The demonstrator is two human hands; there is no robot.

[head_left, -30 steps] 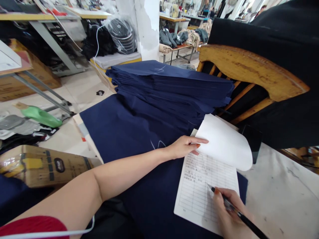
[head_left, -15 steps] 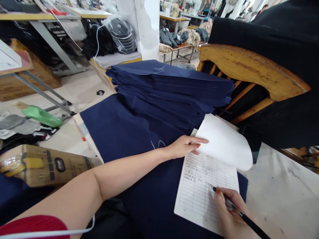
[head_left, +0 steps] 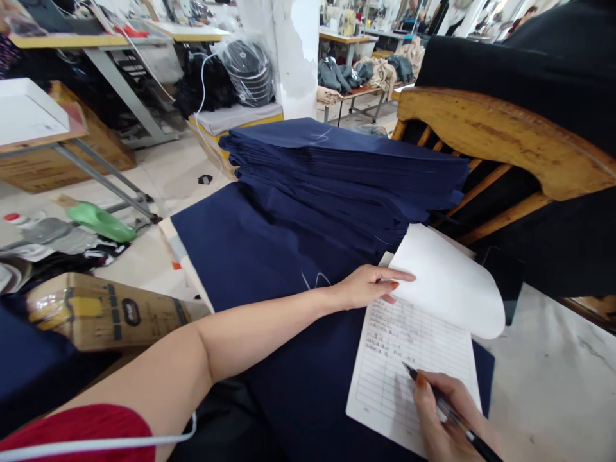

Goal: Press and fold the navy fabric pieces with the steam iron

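Observation:
A notebook point(head_left: 375, 385) with ruled, partly written rows lies on dark blue cloth point(head_left: 269, 256). My left hand point(head_left: 368, 287) rests across its top with fingers apart, pressing on the turned-up white page point(head_left: 447, 276). In my right hand point(head_left: 445, 410) is a black pen point(head_left: 474, 443), its tip just over the ruled page, below the written lines. Behind the notebook rises a thick folded stack of dark blue cloth point(head_left: 337, 160) with a chalk mark on top.
A wooden chair point(head_left: 505, 128) stands at the right behind the notebook, with a black phone point(head_left: 505, 276) near it. Cardboard box point(head_left: 110, 314) and green bottle point(head_left: 103, 221) are at the left. A white cable crosses my left arm.
The view has shifted, so the scene sits slightly further right. The pen tip has moved a little left and down over the page. My left hand stays on the turned page.

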